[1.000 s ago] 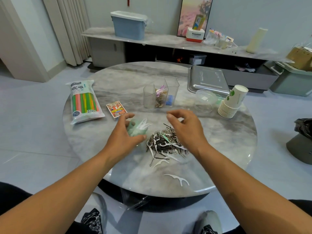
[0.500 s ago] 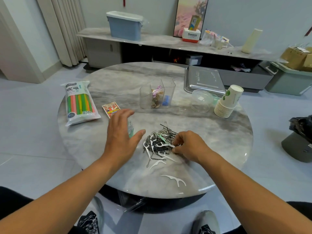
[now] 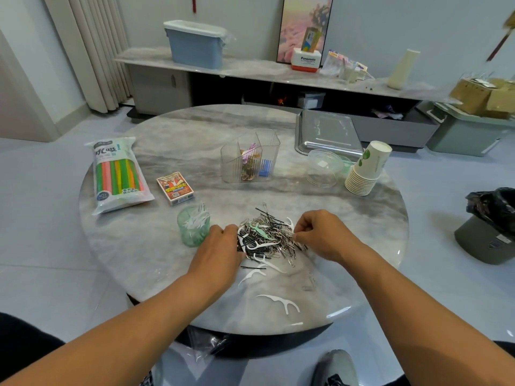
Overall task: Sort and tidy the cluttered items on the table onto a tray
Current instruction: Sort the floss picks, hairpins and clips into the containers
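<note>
A tangled pile point(image 3: 266, 236) of black hairpins, silver paper clips and white floss picks lies on the round marble table point(image 3: 172, 129). My left hand point(image 3: 220, 247) rests at the pile's left edge, its fingertips buried among the pieces. At the right edge my right hand point(image 3: 320, 235) has curled fingers and pinches a small piece I cannot identify. A green glass cup point(image 3: 193, 231) holding floss picks stands just left of my left hand. The steel tray point(image 3: 327, 132) sits at the back right. Loose floss picks point(image 3: 280, 300) lie nearer to me.
A clear divided organizer point(image 3: 250, 157) with clips stands behind the pile. Clear bowls point(image 3: 323, 168) and stacked paper cups point(image 3: 367, 169) sit at the right. A straw pack point(image 3: 118, 174) and a card box point(image 3: 175, 188) lie at the left. A bin point(image 3: 490, 229) stands on the floor.
My left hand moved from over the green cup down to the pile's left edge, uncovering the cup. My right hand dropped onto the pile's right edge and stays there.
</note>
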A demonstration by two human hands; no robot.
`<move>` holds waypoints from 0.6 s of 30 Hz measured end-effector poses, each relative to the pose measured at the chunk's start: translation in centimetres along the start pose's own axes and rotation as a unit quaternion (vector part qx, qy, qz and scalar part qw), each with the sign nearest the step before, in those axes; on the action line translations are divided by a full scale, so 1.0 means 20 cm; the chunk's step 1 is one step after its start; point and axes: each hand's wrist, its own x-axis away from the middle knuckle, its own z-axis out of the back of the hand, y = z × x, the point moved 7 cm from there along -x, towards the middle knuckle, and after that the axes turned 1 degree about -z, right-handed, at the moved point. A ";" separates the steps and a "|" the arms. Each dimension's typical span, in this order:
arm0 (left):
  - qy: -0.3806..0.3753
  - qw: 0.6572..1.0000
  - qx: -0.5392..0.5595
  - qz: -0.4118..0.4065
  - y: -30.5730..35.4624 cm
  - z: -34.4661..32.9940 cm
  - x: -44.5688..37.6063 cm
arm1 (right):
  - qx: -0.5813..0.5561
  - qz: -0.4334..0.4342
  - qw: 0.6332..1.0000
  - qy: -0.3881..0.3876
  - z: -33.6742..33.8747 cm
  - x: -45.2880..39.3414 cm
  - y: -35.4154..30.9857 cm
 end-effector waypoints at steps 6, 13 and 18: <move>-0.030 0.998 0.022 0.053 -0.04 -0.02 -0.03 | -0.137 -0.090 0.986 0.034 0.03 -0.03 0.18; -0.039 0.995 0.031 0.086 -0.06 -0.01 -0.07 | -0.277 -0.112 0.951 0.074 -0.06 -0.08 0.25; -0.090 0.992 -0.014 0.089 -0.05 -0.02 -0.09 | -0.202 -0.105 0.973 0.039 -0.12 -0.13 0.16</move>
